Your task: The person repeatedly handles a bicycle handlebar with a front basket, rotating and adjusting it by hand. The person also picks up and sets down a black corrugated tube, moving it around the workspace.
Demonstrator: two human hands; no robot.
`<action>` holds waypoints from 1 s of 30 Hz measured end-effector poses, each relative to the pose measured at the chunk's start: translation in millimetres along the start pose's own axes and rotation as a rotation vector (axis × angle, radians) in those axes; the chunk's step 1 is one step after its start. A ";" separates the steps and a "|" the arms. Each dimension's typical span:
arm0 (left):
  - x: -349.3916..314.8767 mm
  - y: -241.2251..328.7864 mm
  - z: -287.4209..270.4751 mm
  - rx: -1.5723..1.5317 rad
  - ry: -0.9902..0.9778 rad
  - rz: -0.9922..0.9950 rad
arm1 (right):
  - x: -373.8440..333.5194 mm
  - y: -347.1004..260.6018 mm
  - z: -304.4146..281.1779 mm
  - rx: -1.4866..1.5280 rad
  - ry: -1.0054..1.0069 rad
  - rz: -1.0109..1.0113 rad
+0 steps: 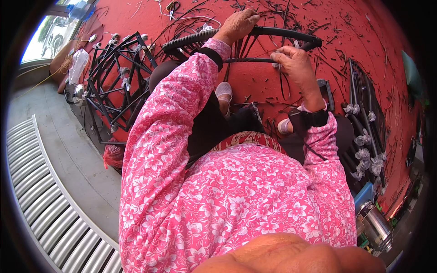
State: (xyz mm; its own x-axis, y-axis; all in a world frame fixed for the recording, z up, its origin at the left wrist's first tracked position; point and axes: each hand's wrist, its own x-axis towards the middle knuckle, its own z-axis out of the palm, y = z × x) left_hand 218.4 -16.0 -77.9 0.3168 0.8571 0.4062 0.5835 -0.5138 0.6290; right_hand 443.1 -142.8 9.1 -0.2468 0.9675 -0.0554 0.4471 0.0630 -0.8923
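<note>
A black furniture frame point(287, 32) with a curved bar lies across in front of my knees. Its left part point(191, 38) is wound with black strips in a ribbed pattern. My left hand point(239, 25) is closed over the frame's upper bar, where several dark strips point(246, 45) hang down. Inside the frame's right end, my right hand point(296, 63) is closed in a pinch on a thin black strip point(281, 82); the fingertips partly hide it. A small clear plastic wrap point(297, 44) sits on the frame close to my right hand.
Black tube frames point(114, 82) with plastic-wrapped ends are piled at left. More frames point(364, 118) lie at right. Strip scraps litter the red floor point(200, 9); scissors point(172, 6) lie at the far side. A metal roller rack point(50, 195) stands near left, a steel flask point(375, 225) near right.
</note>
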 end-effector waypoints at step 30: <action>-43.7 56.4 -9.4 0.077 0.137 -0.259 | -63.7 -30.6 -49.8 -0.293 -0.102 -0.217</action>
State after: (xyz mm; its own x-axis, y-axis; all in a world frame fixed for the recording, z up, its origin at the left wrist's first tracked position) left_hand 230.4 -82.8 -53.9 0.0494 0.9436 0.3274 0.6882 -0.2697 0.6735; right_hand 487.9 -194.2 62.3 -0.4403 0.8956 0.0636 0.5982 0.3454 -0.7231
